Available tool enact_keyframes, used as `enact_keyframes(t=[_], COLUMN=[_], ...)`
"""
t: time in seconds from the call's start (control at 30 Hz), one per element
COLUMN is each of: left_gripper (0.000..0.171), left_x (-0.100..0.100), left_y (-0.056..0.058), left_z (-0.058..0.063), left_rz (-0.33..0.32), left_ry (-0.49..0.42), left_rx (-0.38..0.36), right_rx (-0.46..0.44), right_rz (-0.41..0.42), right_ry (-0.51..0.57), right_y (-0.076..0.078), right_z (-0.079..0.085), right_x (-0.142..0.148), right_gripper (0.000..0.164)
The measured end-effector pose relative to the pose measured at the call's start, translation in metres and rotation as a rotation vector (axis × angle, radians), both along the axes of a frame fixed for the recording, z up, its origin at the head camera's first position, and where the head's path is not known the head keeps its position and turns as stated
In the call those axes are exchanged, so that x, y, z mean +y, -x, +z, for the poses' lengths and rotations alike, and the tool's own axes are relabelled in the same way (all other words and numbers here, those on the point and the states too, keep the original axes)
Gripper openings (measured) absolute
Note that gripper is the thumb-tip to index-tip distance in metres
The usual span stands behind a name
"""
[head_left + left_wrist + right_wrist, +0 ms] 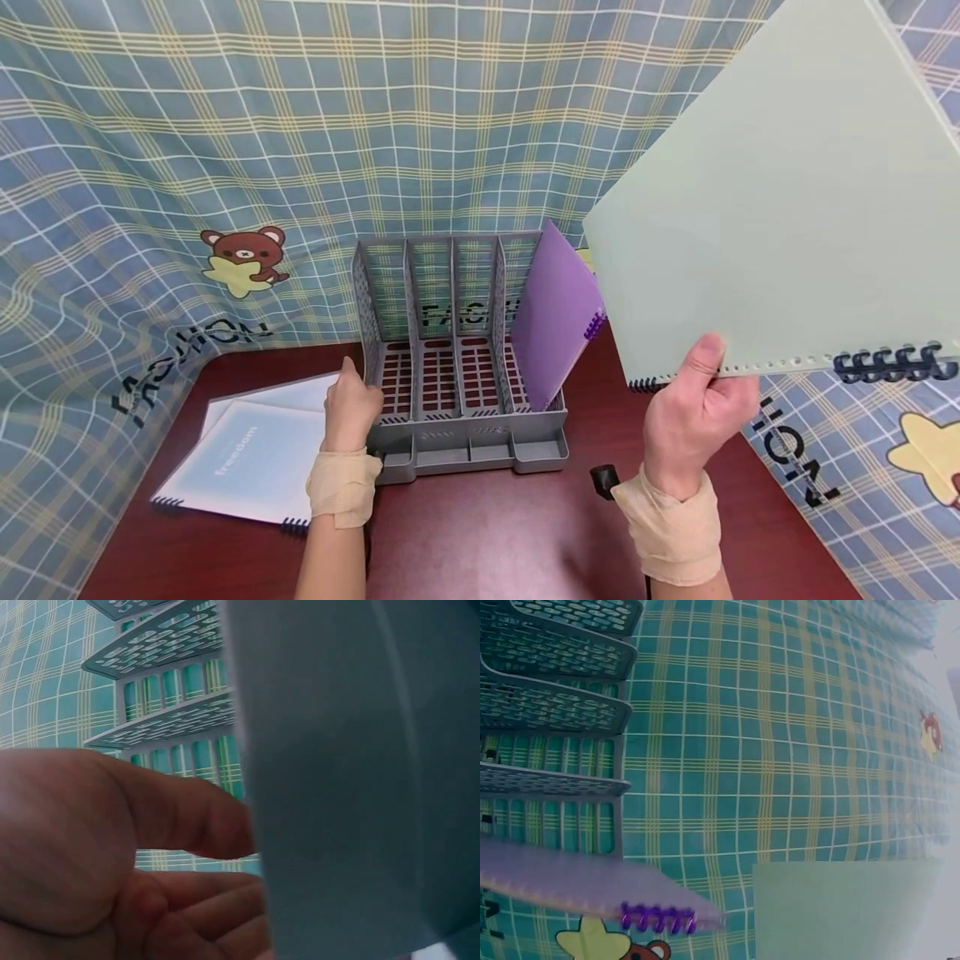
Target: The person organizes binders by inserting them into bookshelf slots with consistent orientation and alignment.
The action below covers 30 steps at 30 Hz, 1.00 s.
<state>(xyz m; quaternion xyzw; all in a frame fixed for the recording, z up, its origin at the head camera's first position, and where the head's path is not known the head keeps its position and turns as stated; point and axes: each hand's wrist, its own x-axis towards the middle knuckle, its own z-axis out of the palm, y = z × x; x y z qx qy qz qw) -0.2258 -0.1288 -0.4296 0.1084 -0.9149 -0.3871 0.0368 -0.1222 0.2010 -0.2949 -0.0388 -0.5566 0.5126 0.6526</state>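
Observation:
In the head view, my right hand (701,421) grips a pale green spiral notebook (780,192) by its bound edge. Its thumb lies on the cover; the notebook is raised and tilted, coil downward. The same notebook (847,911) fills the lower right of the right wrist view. My left hand (351,408) holds the left front edge of a grey desk file organizer (471,437). In the left wrist view, thumb and fingers meet a grey panel (337,780), which hides the fingertips. A purple spiral notebook (557,321) leans in the organizer's rightmost slot.
Left of the organizer, a pale blue "freedom" spiral notebook (247,458) overlaps another notebook (281,390) on the dark red table (465,533). Checked cloth (480,117) hangs behind and at both sides. A small black device (602,481) sits beside the right wrist.

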Motion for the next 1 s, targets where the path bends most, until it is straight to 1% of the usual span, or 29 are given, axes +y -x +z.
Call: enact_keyframes(t=[0.13, 0.23, 0.33, 0.4, 0.5, 0.57, 0.7, 0.8, 0.9, 1.0], left_gripper=[0.066, 0.062, 0.059, 0.056, 0.054, 0.053, 0.051, 0.044, 0.036, 0.037], left_x=[-0.002, -0.003, -0.002, -0.002, -0.001, -0.002, -0.003, -0.003, -0.004, -0.004], left_y=[-0.001, -0.002, -0.003, -0.003, -0.003, -0.003, -0.004, -0.004, -0.003, -0.002], left_z=[-0.005, -0.008, -0.009, -0.010, -0.012, -0.013, -0.012, -0.011, -0.009, -0.009], left_rz=[-0.024, -0.033, -0.033, -0.030, -0.024, -0.023, -0.032, -0.047, -0.061, -0.069], left_ry=[0.023, 0.033, 0.030, 0.030, 0.038, 0.036, 0.029, 0.036, 0.038, 0.033], left_rx=[0.006, 0.013, 0.023, 0.033, 0.040, 0.040, 0.036, 0.037, 0.032, 0.022], right_rx=[0.008, 0.015, 0.010, -0.010, -0.079, -0.129, -0.215, -0.274, -0.324, -0.369], right_rz=[0.044, 0.099, 0.143, 0.171, 0.172, 0.175, 0.177, 0.157, 0.143, 0.147], right_ry=[0.013, 0.019, 0.012, 0.008, -0.003, -0.005, -0.023, -0.047, -0.065, -0.090], right_y=[0.003, 0.005, 0.006, 0.007, 0.011, 0.018, 0.040, 0.055, 0.063, 0.069], right_z=[0.002, 0.004, 0.007, 0.007, 0.003, -0.005, -0.029, -0.048, -0.061, -0.071], right_x=[-0.002, -0.008, -0.018, -0.025, -0.031, -0.032, -0.030, -0.030, -0.033, -0.037], right_gripper=[0.040, 0.040, 0.034, 0.029, 0.028, 0.027, 0.029, 0.032, 0.035, 0.038])
